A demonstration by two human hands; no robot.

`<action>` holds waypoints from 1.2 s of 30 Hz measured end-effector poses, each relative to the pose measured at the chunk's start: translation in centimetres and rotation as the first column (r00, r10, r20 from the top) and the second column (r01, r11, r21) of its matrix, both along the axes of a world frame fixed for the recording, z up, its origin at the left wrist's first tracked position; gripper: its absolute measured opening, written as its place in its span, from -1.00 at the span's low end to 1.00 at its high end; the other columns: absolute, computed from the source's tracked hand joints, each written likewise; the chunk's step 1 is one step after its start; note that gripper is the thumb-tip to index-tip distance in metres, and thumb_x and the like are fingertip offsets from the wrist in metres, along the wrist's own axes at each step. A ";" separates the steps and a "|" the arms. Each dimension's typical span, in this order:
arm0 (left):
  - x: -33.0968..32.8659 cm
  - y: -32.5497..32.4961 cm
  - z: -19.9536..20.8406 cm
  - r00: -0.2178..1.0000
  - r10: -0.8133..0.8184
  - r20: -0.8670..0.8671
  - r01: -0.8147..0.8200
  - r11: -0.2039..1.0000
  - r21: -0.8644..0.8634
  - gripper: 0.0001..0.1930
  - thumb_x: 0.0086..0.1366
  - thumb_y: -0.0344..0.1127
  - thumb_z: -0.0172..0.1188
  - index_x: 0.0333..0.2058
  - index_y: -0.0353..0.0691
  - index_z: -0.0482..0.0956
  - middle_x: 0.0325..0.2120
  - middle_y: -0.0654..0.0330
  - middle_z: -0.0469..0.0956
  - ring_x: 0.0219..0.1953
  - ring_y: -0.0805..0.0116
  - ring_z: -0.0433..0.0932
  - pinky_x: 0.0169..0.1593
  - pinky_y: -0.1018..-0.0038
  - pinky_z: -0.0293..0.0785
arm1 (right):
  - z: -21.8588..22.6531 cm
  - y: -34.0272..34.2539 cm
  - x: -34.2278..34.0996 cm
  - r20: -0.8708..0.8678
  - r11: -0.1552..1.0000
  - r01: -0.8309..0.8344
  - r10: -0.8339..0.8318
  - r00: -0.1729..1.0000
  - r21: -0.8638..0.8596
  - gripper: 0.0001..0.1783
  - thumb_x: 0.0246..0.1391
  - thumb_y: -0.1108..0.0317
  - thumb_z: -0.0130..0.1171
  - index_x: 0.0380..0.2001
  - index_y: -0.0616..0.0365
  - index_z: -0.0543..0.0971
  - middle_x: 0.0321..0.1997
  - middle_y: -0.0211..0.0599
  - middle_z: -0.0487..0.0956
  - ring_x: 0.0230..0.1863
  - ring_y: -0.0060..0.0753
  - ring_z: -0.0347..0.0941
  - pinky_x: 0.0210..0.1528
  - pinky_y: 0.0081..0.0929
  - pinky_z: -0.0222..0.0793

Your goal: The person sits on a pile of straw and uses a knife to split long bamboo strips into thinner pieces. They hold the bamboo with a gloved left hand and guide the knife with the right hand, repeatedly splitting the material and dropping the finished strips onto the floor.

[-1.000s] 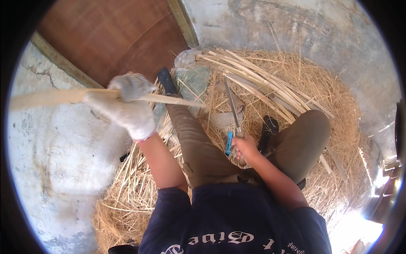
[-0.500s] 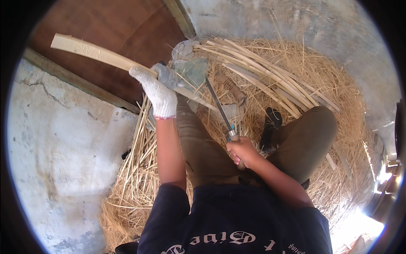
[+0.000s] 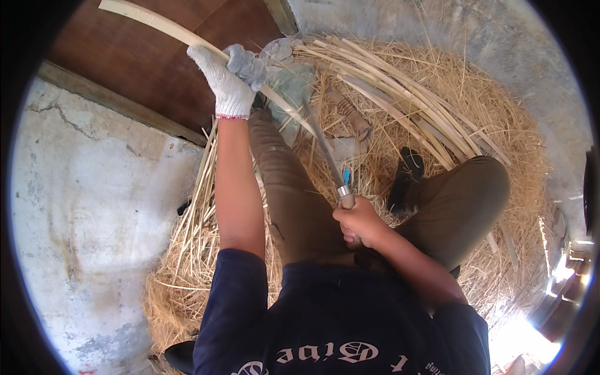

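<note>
My left hand [image 3: 228,81], in a white knitted glove, is closed around a long pale bamboo strip [image 3: 156,23]. Grey, cloth-like material [image 3: 247,66] covers its fingertip side. The strip slopes from the far left down to the knife [image 3: 328,153], where its near end meets or passes the blade; I cannot tell whether they touch. My bare right hand [image 3: 362,223] grips the knife's handle below a shiny metal collar, with the blade pointing away and slightly left. A greenish sheet [image 3: 289,94] lies beyond my left leg, under the strip.
A bundle of split strips [image 3: 400,103] lies at the far right on a heap of shavings [image 3: 500,112]. More thin strips [image 3: 199,197] lean left of my leg. A ridged brown piece [image 3: 350,112] sits ahead. Walls [image 3: 94,187] and a brown panel [image 3: 144,69] stand close by.
My left hand has moved farther away, drawing the strip along, so its near end now lies by the blade. My right hand and the knife have hardly moved; the view has shifted slightly.
</note>
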State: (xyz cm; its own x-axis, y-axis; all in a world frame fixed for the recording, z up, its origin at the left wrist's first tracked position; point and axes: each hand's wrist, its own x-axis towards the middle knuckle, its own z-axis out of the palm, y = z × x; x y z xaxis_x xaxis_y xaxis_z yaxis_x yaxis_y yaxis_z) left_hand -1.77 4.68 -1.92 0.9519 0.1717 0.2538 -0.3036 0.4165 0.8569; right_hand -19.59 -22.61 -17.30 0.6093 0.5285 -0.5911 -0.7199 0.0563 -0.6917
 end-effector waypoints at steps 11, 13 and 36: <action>0.0 -1.2 0.5 0.994 0.101 -0.037 -0.102 0.995 -0.019 -0.12 0.10 0.83 -0.27 -0.74 0.03 0.00 -0.77 0.39 -0.11 -0.71 0.41 -0.13 -0.61 0.42 -0.20 | 0.1 0.2 0.1 0.055 0.999 0.021 -0.018 0.998 -0.050 -0.85 0.14 0.53 0.16 -0.41 0.18 0.38 -0.72 -0.40 0.33 -0.82 -0.53 0.21 -0.76 -0.45 0.14; 0.1 -1.0 0.4 0.994 0.107 -0.023 -0.107 0.994 -0.013 -0.12 0.10 0.83 -0.26 -0.74 0.03 0.01 -0.77 0.39 -0.10 -0.71 0.41 -0.13 -0.61 0.42 -0.20 | 0.3 0.3 0.7 -0.014 0.999 -0.014 0.013 1.000 -0.046 -0.85 0.15 0.53 0.15 -0.42 0.19 0.37 -0.71 -0.39 0.34 -0.82 -0.52 0.22 -0.77 -0.45 0.15; 0.7 -0.5 0.1 0.987 0.148 -0.057 -0.151 0.986 -0.064 -0.14 0.13 0.80 -0.21 -0.73 0.04 0.04 -0.77 0.39 -0.03 -0.72 0.40 -0.09 -0.61 0.42 -0.19 | -0.6 0.1 1.5 0.117 0.991 -0.017 0.033 0.993 -0.136 -0.83 0.09 0.48 0.19 -0.50 0.19 0.40 -0.75 -0.39 0.32 -0.84 -0.50 0.20 -0.78 -0.41 0.14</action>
